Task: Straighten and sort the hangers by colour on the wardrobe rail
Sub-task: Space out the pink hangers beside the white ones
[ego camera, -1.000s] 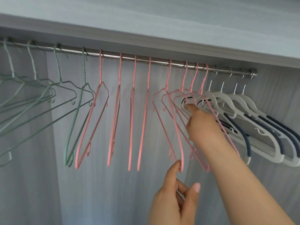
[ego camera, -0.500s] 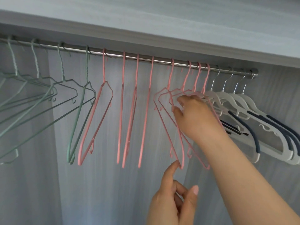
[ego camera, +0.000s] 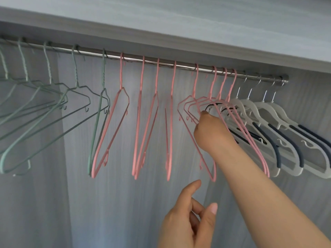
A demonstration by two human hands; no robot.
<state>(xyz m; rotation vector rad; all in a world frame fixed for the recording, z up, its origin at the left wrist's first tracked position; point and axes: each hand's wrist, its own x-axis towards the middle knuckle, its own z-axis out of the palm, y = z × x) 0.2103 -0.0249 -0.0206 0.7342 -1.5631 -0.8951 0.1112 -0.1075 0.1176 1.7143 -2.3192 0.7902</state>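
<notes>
A metal rail [ego camera: 180,64] carries green wire hangers [ego camera: 53,111] on the left, pink wire hangers [ego camera: 143,126] in the middle and white hangers with navy pads [ego camera: 279,126] on the right. My right hand [ego camera: 213,133] reaches into the bunched right-hand pink hangers [ego camera: 200,102], its fingers curled round their upper wires, and partly hides them. My left hand [ego camera: 189,217] is lower, index finger pointing up and the other fingers loosely curled, holding nothing. Its fingertip is just left of a pink hanger's lower corner [ego camera: 214,179], not touching.
A grey shelf board [ego camera: 179,24] runs close above the rail. The wardrobe's grey back wall [ego camera: 125,203] lies behind the hangers. The rail ends at a bracket [ego camera: 284,79] on the right, next to the last white hanger.
My left index finger has come off the pink hanger's lower corner and sits slightly left of it. My right hand shifted a little left within the pink bunch.
</notes>
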